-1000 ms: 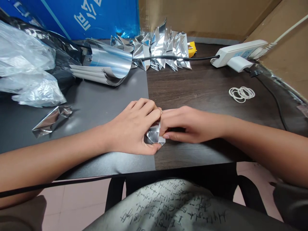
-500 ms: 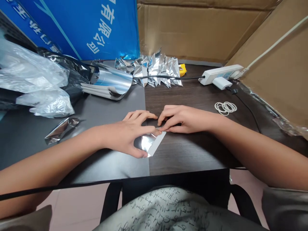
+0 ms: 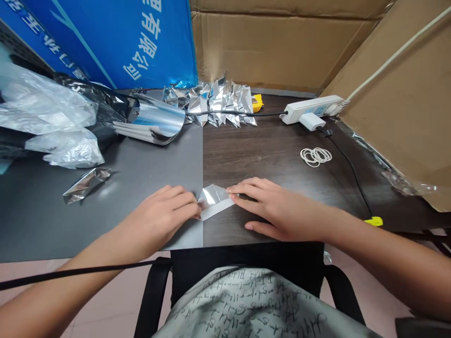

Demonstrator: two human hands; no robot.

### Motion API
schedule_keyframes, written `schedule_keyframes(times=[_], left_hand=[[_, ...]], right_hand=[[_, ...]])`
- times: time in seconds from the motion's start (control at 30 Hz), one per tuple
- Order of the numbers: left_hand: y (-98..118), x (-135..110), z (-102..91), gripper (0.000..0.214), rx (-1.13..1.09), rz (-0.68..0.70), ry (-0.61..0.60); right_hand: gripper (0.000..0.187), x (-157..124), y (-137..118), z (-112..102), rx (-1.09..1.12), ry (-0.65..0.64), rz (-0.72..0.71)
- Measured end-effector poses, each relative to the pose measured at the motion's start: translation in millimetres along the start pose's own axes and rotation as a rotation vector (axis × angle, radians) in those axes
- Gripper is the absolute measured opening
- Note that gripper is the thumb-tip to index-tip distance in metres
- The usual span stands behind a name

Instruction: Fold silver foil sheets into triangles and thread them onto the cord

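A small silver foil sheet [image 3: 213, 195] lies on the table, its near edge a white folded strip. My left hand [image 3: 167, 213] has its fingers curled at the sheet's left corner and grips it there; the fingertips are partly hidden. On the right corner rest the fingertips of my right hand [image 3: 264, 204], which is open with its fingers stretched out and its thumb apart on the wood. Farther off, several folded foil pieces [image 3: 218, 101] stand in a row. A curled stack of foil sheets [image 3: 160, 117] lies to their left.
A crumpled foil piece [image 3: 86, 184] and plastic bags [image 3: 70, 122] lie at left. White rubber bands [image 3: 316, 157], a power strip [image 3: 313, 109] and a yellow tool [image 3: 258, 102] sit toward the back right. A yellow object [image 3: 375, 220] shows beyond my right forearm. Cardboard [image 3: 260, 47] walls the back.
The foil sheet has turned so its white strip runs more sideways. My left hand has moved left and curled at one corner; my right hand has come nearer and its fingers have straightened.
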State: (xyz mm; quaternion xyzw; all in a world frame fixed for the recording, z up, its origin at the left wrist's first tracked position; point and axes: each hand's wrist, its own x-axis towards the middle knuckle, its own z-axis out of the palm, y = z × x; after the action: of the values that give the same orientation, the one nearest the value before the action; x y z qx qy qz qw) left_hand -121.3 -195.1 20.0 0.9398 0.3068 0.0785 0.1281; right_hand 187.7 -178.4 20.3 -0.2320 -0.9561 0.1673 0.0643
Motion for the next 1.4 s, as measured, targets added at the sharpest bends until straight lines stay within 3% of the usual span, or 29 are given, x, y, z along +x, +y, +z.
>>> schedule_keyframes(times=[0.33, 0.4, 0.5, 0.57, 0.73, 1.0, 1.2, 1.4], left_hand=[[27.4, -16.3, 16.4, 0.021, 0.152, 0.021, 0.184], [35.1, -17.4, 20.2, 0.025, 0.161, 0.031, 0.199], [47.7, -20.8, 29.4, 0.009, 0.16, 0.019, 0.243], [54.9, -23.0, 36.5, 0.012, 0.12, 0.017, 0.306], [63.5, -21.6, 46.0, 0.018, 0.005, -0.029, 0.397], [67.5, -9.8, 42.1, 0.018, 0.044, -0.281, 0.317], [66.3, -5.6, 41.4, 0.019, 0.07, -0.293, 0.271], [63.2, -2.0, 43.9, 0.02, 0.237, -0.277, 0.258]], right_hand=[[0.058, -29.0, -29.8, 29.1, -0.06, 0.16, 0.078], [0.046, -31.4, -32.1, 35.7, -0.073, 0.235, 0.078], [0.024, -34.2, -35.4, 43.1, -0.033, 0.378, 0.064], [0.014, -35.4, -37.8, 45.3, -0.015, 0.466, 0.044], [0.009, -36.8, -42.3, 45.1, -0.005, 0.55, 0.03], [0.011, -36.1, -46.9, 54.1, 0.061, 0.601, 0.125], [0.012, -35.6, -53.5, 61.6, 0.052, 0.624, 0.215], [0.015, -34.9, -53.5, 66.5, 0.104, 0.657, 0.247]])
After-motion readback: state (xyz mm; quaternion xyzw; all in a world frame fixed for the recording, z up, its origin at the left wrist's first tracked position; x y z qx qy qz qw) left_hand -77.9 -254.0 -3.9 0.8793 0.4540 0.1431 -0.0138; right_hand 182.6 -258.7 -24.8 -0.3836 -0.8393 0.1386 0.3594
